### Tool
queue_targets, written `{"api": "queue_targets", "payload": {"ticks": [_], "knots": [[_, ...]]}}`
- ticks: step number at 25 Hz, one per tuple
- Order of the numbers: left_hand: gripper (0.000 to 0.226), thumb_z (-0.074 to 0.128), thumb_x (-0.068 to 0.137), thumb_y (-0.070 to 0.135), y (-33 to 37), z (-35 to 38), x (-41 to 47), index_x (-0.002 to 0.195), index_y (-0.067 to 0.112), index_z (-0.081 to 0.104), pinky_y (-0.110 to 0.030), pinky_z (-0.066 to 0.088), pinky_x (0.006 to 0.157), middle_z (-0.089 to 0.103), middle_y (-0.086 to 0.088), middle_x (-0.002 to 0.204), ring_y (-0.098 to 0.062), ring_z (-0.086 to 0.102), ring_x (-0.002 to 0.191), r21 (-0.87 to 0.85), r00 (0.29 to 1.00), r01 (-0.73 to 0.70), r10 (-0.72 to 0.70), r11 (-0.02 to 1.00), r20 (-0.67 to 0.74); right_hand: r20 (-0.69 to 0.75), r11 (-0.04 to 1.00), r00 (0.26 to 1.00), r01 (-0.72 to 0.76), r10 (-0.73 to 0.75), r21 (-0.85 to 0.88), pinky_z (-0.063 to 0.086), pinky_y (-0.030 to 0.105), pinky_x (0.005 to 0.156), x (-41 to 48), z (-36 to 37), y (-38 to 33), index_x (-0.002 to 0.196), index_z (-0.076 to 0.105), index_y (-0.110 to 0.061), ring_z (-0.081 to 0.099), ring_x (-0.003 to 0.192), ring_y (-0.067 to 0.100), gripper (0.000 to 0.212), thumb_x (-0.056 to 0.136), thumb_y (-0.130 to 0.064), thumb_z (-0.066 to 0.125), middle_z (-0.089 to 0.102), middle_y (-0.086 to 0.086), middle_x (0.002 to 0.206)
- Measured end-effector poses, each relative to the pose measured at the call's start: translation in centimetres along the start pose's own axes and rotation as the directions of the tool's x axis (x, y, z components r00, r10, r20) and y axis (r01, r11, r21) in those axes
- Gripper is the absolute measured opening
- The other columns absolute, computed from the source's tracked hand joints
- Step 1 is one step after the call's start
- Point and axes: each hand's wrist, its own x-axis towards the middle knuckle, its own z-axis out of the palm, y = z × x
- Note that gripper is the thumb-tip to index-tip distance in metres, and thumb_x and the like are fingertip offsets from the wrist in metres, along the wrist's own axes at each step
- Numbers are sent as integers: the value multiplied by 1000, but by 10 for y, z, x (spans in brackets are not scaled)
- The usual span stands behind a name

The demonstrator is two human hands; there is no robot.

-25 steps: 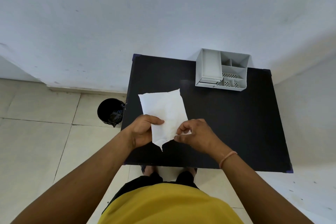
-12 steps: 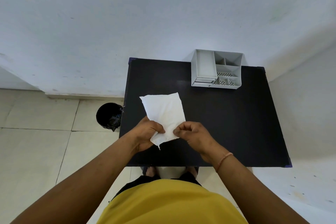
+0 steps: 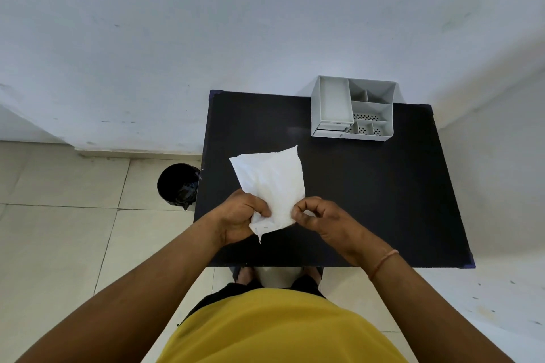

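Observation:
A white paper sheet (image 3: pixel 269 183) is held up over the black table (image 3: pixel 368 200), its far end pointing away from me. My left hand (image 3: pixel 239 215) grips the sheet's near left edge, with the paper bunched under its thumb. At the near right edge my right hand (image 3: pixel 318 216) pinches the sheet between thumb and curled fingers. A small torn point hangs from the bottom corner between the two hands.
A grey plastic desk organizer (image 3: pixel 352 110) with several compartments stands at the table's far edge against the white wall. A black bin (image 3: pixel 177 184) sits on the tiled floor beside the table's left side.
Both hands have closed in on the sheet's near end and crumpled its lower edge. The sheet has stayed in about the same place over the table.

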Motion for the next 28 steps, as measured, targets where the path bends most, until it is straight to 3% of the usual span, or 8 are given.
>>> {"api": "queue_targets", "payload": {"ticks": [4,7,11,15,18,21,25,28], "knots": [[52,75,90,-10,-2,9,5,131,18,65,-47,67,83,73,-14,127,-38,68,118,78,994,-61,68,995,-89,-104,999,994,-36,38,22,52,23,86,2,7,-4,103,76,-10,66,110,17,25,97,-34,75,69,1,115],[44,79,92,0,-3,16,13,127,22,66,-51,66,88,73,-13,130,-37,70,117,99,976,-56,75,994,-203,-194,999,980,-34,34,5,51,19,78,10,14,-2,96,77,-11,69,102,17,24,96,-35,76,72,0,105],[41,71,97,-2,-3,19,23,135,13,67,-53,68,83,75,-15,130,-40,74,114,-17,972,72,-74,997,-224,-317,888,895,158,-314,-432,43,11,90,14,19,12,84,71,-30,54,121,8,14,93,-38,79,52,-8,136],[48,65,100,-2,6,14,25,146,6,54,-58,68,77,68,-26,137,-47,73,113,-177,948,203,-239,963,-212,-268,784,791,378,-550,-492,51,18,102,6,16,15,95,72,-27,48,133,-5,13,93,-38,77,44,-11,158],[44,61,100,-3,16,11,21,143,-2,55,-55,69,71,69,-31,134,-47,78,103,-152,961,210,-232,966,-148,-229,823,847,344,-480,-451,56,34,107,1,14,13,129,56,-40,57,127,5,44,91,-43,77,58,-13,140],[52,64,98,-2,21,7,19,149,2,51,-55,70,75,67,-32,137,-48,78,102,-140,957,252,-268,958,-110,-267,832,855,283,-444,-477,56,27,100,2,11,11,155,32,-43,68,109,8,81,91,-28,81,67,-13,118],[66,63,101,51,21,5,16,141,-1,60,-54,65,88,73,-32,132,-46,78,109,-229,956,277,-293,933,-36,-366,800,767,302,-527,-519,61,27,84,7,5,1,158,33,-33,71,88,8,76,96,-21,76,72,-6,101],[67,60,99,63,13,7,7,130,4,66,-52,65,87,76,-25,125,-41,78,108,-138,946,134,-168,981,-277,-422,843,769,271,-480,-465,61,27,80,6,1,-4,157,33,-31,71,84,7,78,94,-21,76,70,-8,93]]}}
